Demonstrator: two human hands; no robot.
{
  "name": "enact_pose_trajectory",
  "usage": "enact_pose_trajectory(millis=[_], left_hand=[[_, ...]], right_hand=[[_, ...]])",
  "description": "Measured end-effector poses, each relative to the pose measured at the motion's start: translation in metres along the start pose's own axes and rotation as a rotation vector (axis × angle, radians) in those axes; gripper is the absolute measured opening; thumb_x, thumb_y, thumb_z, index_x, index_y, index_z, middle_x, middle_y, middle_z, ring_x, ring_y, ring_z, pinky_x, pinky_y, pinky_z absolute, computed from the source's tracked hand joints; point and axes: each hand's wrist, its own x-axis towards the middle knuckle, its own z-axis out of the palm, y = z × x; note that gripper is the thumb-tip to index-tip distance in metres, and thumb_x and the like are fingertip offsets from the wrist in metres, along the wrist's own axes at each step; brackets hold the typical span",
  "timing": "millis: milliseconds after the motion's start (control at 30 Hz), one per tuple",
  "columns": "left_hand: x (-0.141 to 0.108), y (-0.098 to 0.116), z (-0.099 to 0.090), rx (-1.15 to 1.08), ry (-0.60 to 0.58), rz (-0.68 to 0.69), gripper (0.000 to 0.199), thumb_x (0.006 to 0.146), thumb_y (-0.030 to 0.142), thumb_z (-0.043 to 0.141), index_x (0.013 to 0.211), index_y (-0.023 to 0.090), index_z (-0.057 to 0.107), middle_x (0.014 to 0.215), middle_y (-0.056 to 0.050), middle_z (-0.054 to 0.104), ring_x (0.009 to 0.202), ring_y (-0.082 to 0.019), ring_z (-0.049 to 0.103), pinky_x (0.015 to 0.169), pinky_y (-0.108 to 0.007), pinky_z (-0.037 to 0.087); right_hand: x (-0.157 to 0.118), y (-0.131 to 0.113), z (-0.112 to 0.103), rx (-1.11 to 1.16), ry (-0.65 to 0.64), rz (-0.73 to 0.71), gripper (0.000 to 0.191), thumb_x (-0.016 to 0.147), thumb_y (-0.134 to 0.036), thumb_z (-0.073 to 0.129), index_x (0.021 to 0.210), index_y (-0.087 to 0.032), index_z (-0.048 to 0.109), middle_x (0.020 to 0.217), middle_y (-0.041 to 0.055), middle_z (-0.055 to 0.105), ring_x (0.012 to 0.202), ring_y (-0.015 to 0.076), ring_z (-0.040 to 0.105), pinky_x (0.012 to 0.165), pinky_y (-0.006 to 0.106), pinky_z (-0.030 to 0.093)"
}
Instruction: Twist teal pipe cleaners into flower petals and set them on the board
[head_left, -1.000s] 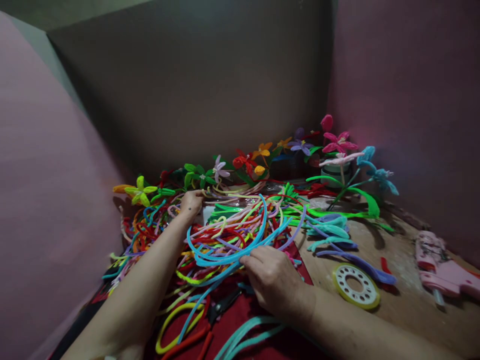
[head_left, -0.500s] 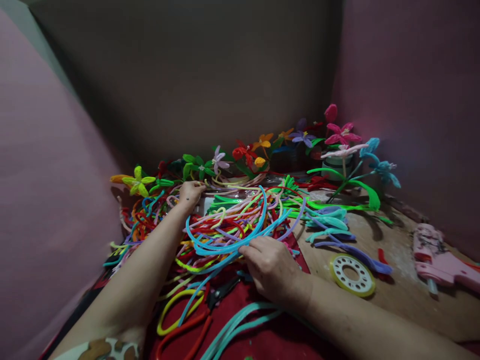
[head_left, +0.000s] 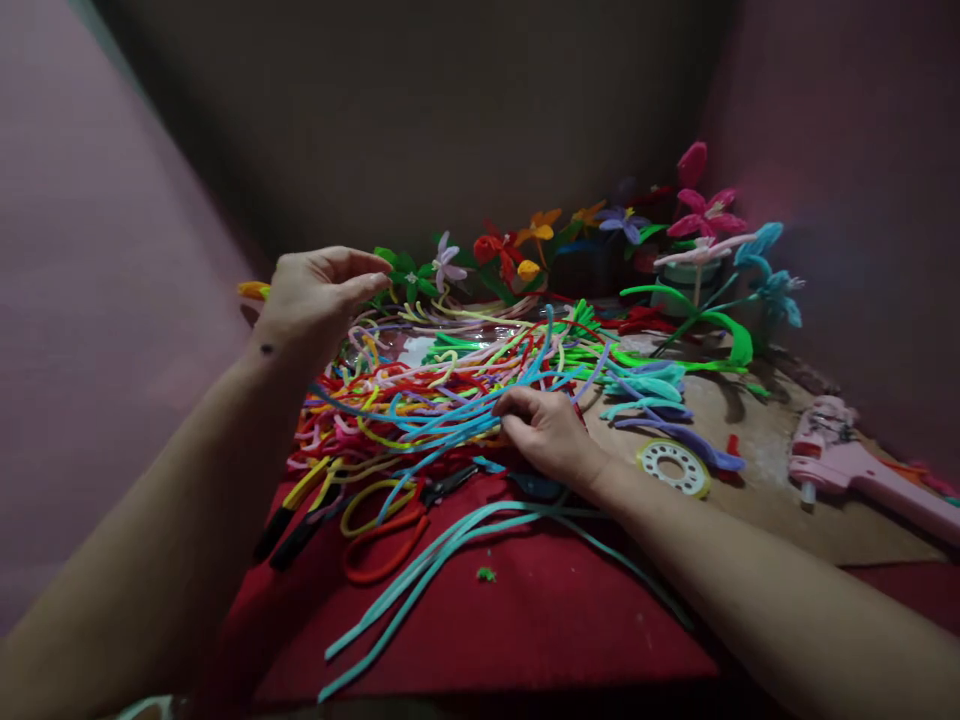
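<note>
My right hand (head_left: 551, 435) is closed on a bundle of blue pipe cleaners (head_left: 442, 425) that fans out to the left. The bundle lies over a heap of many-coloured pipe cleaners (head_left: 405, 375). My left hand (head_left: 315, 295) is raised above the heap's left side, thumb and forefinger drawn together in a pinch. What those fingertips hold, if anything, is too small to make out. Below the bundle are scissors with red and yellow handles (head_left: 386, 575) and pliers with yellow and black handles (head_left: 296, 510). Several pale turquoise pipe cleaners (head_left: 427, 560) lie in front on the red cloth (head_left: 570, 610).
Pipe-cleaner flowers (head_left: 709, 212) line the back. On the brown board (head_left: 765, 520) at right rest a roll of tape (head_left: 675, 468), a pink glue gun (head_left: 862, 475) and folded purple and turquoise pieces (head_left: 649, 390). Walls close in on both sides.
My left hand has lifted up and to the left, away from the far side of the heap. My right hand keeps its hold on the blue pipe cleaners. The view has shifted.
</note>
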Motion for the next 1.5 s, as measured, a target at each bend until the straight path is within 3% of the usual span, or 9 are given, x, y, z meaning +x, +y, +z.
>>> enact_pose_trajectory(millis=[233,400,567,733,933,1100,1233,1367,1500], left_hand=[[-0.091,0.021,-0.017,0.116,-0.243,0.259,0.014,0.067,0.032,0.065,0.077,0.023,0.071,0.074,-0.003,0.066,0.071,-0.019,0.057,0.068,-0.028,0.044],[-0.145,0.004,0.012,0.248,-0.751,0.304,0.02,0.074,0.03,0.058,0.093,0.03,0.066,0.088,-0.005,0.065,0.082,-0.021,0.056,0.073,-0.03,0.042],[-0.165,-0.026,0.047,0.46,-0.761,0.292,0.007,0.072,0.026,0.059,0.076,0.022,0.057,0.079,-0.004,0.059,0.074,-0.02,0.05,0.066,-0.031,0.037],[-0.166,-0.032,0.049,0.361,-0.807,0.321,0.018,0.083,0.027,0.043,0.067,0.02,0.047,0.071,-0.002,0.053,0.066,-0.015,0.044,0.059,-0.026,0.035],[-0.167,-0.026,0.037,-0.019,-0.74,0.089,0.013,0.081,0.029,0.047,0.072,0.021,0.052,0.07,-0.001,0.057,0.064,-0.014,0.051,0.059,-0.025,0.04],[-0.158,-0.027,0.035,-0.49,-0.337,-0.31,0.01,0.078,0.03,0.054,0.074,0.021,0.051,0.059,0.002,0.055,0.043,-0.008,0.046,0.041,-0.019,0.035],[-0.149,-0.026,0.032,-0.836,-0.14,-0.424,0.014,0.072,0.027,0.061,0.072,0.02,0.049,0.055,0.005,0.047,0.035,-0.004,0.032,0.033,-0.015,0.026],[-0.144,-0.03,0.025,-0.968,-0.037,-0.423,0.017,0.069,0.025,0.065,0.074,0.019,0.049,0.063,0.004,0.052,0.04,-0.004,0.038,0.035,-0.015,0.032],[-0.139,-0.041,0.019,-1.007,0.064,-0.429,0.015,0.068,0.023,0.065,0.072,0.016,0.052,0.061,0.002,0.056,0.041,-0.005,0.043,0.039,-0.017,0.036]], right_hand=[[0.006,-0.003,-0.003,0.442,-0.109,0.263,0.016,0.06,-0.01,0.046,0.069,-0.014,0.059,0.05,-0.0028,0.056,0.044,0.0076,0.049,0.048,0.019,0.041],[0.006,-0.005,-0.007,0.557,-0.107,0.295,0.016,0.06,-0.013,0.046,0.07,-0.013,0.059,0.051,-0.0025,0.057,0.039,0.0067,0.046,0.041,0.018,0.038],[0.006,0.002,-0.009,0.302,-0.084,0.15,0.017,0.064,-0.014,0.046,0.072,-0.013,0.062,0.05,-0.0029,0.055,0.041,0.0066,0.045,0.043,0.018,0.035],[0.005,0.003,-0.009,0.127,-0.078,0.058,0.019,0.067,-0.013,0.046,0.071,-0.013,0.064,0.049,-0.0026,0.055,0.045,0.0074,0.047,0.047,0.018,0.036],[0.005,0.0,-0.009,0.204,-0.124,0.12,0.02,0.066,-0.015,0.045,0.074,-0.013,0.064,0.044,-0.0042,0.051,0.037,0.0068,0.043,0.041,0.018,0.033],[0.013,-0.012,-0.027,0.339,-0.327,0.235,0.013,0.065,-0.02,0.046,0.068,-0.014,0.057,0.042,-0.0038,0.052,0.032,0.008,0.043,0.037,0.019,0.031],[0.009,-0.031,-0.041,-0.093,-0.557,0.137,0.014,0.067,-0.024,0.05,0.058,-0.015,0.056,0.045,-0.0015,0.053,0.039,0.0083,0.047,0.041,0.019,0.032],[-0.015,-0.045,-0.036,-0.731,-0.542,-0.037,0.007,0.062,-0.02,0.058,0.059,-0.014,0.06,0.056,0.007,0.059,0.053,0.0148,0.054,0.049,0.025,0.033],[-0.036,-0.046,-0.031,-0.8,-0.556,-0.062,0.016,0.068,-0.01,0.049,0.075,-0.015,0.063,0.072,0.0099,0.064,0.061,0.0172,0.057,0.052,0.026,0.033]])
